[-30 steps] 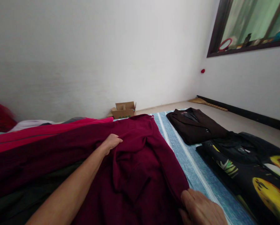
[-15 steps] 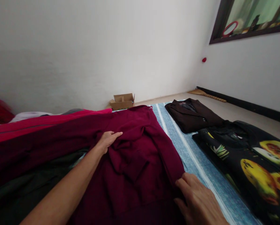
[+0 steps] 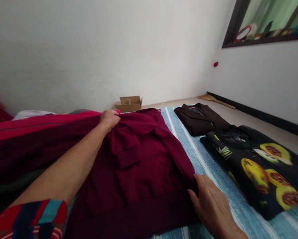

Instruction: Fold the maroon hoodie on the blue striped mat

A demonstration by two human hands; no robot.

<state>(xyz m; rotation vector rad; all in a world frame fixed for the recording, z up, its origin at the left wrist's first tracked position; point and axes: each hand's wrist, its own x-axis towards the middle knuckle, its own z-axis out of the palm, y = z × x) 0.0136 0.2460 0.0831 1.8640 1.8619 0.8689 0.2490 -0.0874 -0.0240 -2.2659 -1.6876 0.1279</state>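
Observation:
A maroon sweatshirt [image 3: 151,166] lies spread in front of me, one sleeve folded in so that its cuff rests on the body. At the far left side of the garment, my left hand [image 3: 109,120] is closed on the cloth near the shoulder. My right hand [image 3: 211,200] pinches the sweatshirt's right edge, close to the hem, with thumb and fingers. The other sleeve-like maroon stretch runs off to the left, partly behind my left forearm.
A blue striped sheet [image 3: 201,166] lies underneath. To the right are a folded dark brown garment [image 3: 201,119] and a folded black fruit-print garment [image 3: 253,166]. Bright pink clothing [image 3: 39,122] lies at left. An open cardboard box [image 3: 130,104] stands by the wall.
My left hand has moved away from me and slightly left, closing on the sweatshirt's side. The folded sleeve's cuff now shows on the body. My right hand stays at the right edge.

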